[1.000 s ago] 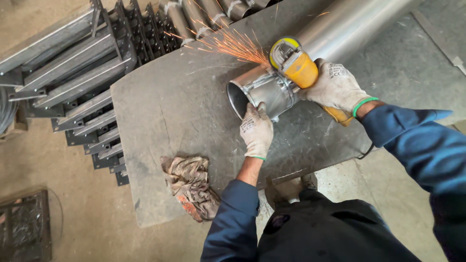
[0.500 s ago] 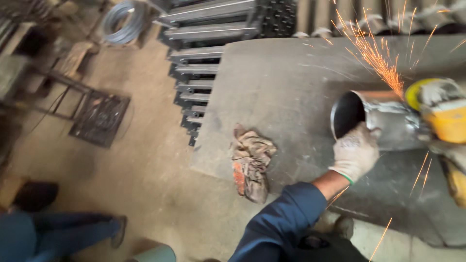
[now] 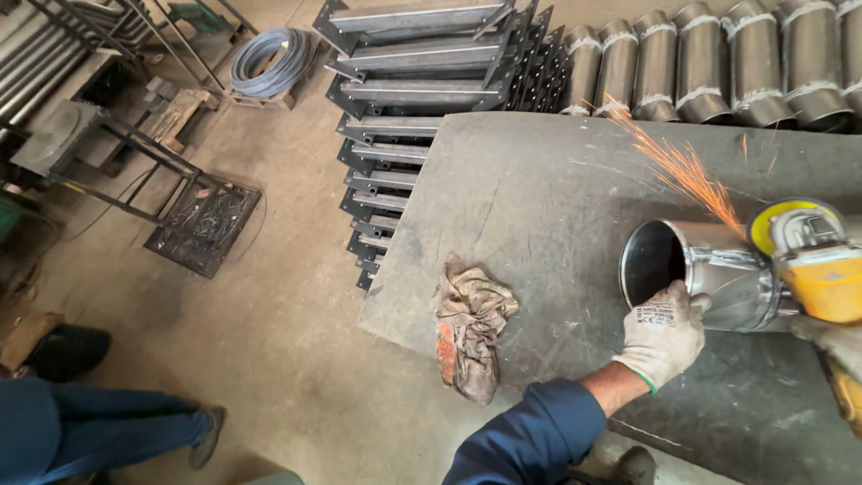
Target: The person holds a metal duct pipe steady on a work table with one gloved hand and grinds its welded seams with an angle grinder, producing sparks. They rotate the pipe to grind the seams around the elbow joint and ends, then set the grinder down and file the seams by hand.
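Left hand: the left hand (image 3: pixel 663 334), in a white knit glove with a green cuff, is curled over the rim of the shiny steel pipe (image 3: pixel 727 278), fingers closed on its open end.
Right hand: the right hand (image 3: pixel 831 339) shows only at the right edge, gloved; it lies against the body of the yellow angle grinder (image 3: pixel 813 260), but I cannot tell how its fingers close.
Pipe: it lies on its side on the grey metal worktop (image 3: pixel 539 198), dark open mouth facing left, a clamped band just behind the rim.
Grinder: its guarded disc meets the top of the pipe near the band; orange sparks (image 3: pixel 678 171) fly up and to the left.
Rag: a crumpled, stained brown cloth (image 3: pixel 471 325) lies on the worktop left of the pipe, well apart from it.
Behind the worktop: a row of short steel pipe sections (image 3: pixel 709 58) stands side by side.
Floor: stacked dark steel brackets (image 3: pixel 422 90) sit beside the worktop; a coil of grey wire (image 3: pixel 269 61) lies farther off.
Other person: legs in blue trousers (image 3: pixel 99 431) show at lower left.
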